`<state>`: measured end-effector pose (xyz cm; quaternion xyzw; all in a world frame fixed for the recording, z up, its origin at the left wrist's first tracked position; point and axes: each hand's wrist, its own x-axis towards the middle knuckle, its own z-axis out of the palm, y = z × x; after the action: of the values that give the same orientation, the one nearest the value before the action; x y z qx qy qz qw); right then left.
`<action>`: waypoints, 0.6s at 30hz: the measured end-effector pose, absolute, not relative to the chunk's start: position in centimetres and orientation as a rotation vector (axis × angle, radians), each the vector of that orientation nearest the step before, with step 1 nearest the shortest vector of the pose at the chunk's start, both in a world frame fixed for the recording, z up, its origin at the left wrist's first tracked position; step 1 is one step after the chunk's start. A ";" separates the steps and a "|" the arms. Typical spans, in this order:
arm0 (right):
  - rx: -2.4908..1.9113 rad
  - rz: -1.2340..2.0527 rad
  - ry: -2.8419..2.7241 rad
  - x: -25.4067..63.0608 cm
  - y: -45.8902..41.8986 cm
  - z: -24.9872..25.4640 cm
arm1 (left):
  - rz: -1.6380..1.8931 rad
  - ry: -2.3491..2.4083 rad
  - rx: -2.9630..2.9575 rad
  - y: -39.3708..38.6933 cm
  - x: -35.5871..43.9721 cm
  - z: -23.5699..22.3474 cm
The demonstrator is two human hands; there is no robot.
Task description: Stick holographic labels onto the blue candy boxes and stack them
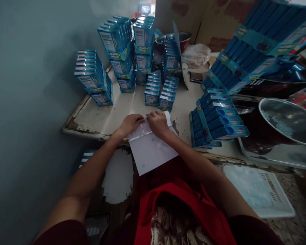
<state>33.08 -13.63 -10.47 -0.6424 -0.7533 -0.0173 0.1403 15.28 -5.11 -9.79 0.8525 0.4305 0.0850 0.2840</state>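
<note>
A white cardboard sheet with creases along its far end lies over the table's front edge and hangs toward my lap. My left hand is closed on its far left edge, fingers bent at the fold. Beside it, my right hand presses with curled fingers on the folded strip near the far right corner. Just beyond the hands stand two small stacks of blue boxes, one on the left and one on the right. My thumbs are partly hidden.
Tall stacks of blue boxes rise at the back left and right. A tilted blue display box stands right of my hands. Farther right, a metal pot sits on a tray. A wall bounds the left.
</note>
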 end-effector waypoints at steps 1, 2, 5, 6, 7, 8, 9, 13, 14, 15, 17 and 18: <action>-1.860 -0.066 -2.192 32.9 -13.6 -10.7 | 0.245 1.160 2.245 -5.0 15.3 -9.7; -1.847 -0.081 -2.211 32.7 -13.7 -11.0 | 0.264 1.164 2.193 -4.9 15.2 -9.7; -1.778 -0.120 -2.253 32.7 -14.8 -12.2 | 0.286 1.158 1.948 -4.7 14.9 -10.0; -1.761 -0.124 -2.262 32.8 -15.3 -12.5 | 0.280 1.155 1.870 -4.6 14.8 -10.2; -1.748 -0.127 -2.268 32.9 -15.9 -12.7 | 0.272 1.156 1.812 -4.6 14.6 -10.4; -1.736 -0.131 -2.272 33.0 -16.4 -12.8 | 0.267 1.154 1.784 -4.6 14.5 -10.5; -1.720 -0.142 -2.278 33.1 -16.9 -12.9 | 0.267 1.152 1.786 -4.6 14.4 -10.6; -1.655 -0.212 -2.308 33.5 -18.1 -12.2 | 0.227 1.150 1.950 -4.9 14.3 -10.0; -1.649 -0.215 -2.308 33.6 -18.1 -12.0 | 0.208 1.144 1.996 -5.0 14.5 -9.6; -1.647 -0.210 -2.303 33.7 -18.0 -11.7 | 0.194 1.141 2.037 -5.2 14.6 -9.2; -1.652 -0.177 -2.285 33.9 -17.9 -11.4 | 0.183 1.145 2.112 -5.6 14.8 -8.4; -1.657 -0.155 -2.274 34.0 -17.9 -11.3 | 0.182 1.165 2.145 -5.9 14.9 -8.0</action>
<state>33.97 -17.91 -11.31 -0.5803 -0.7965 -0.0542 0.1609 14.86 -5.87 -8.02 0.8241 0.4477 0.0698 0.3400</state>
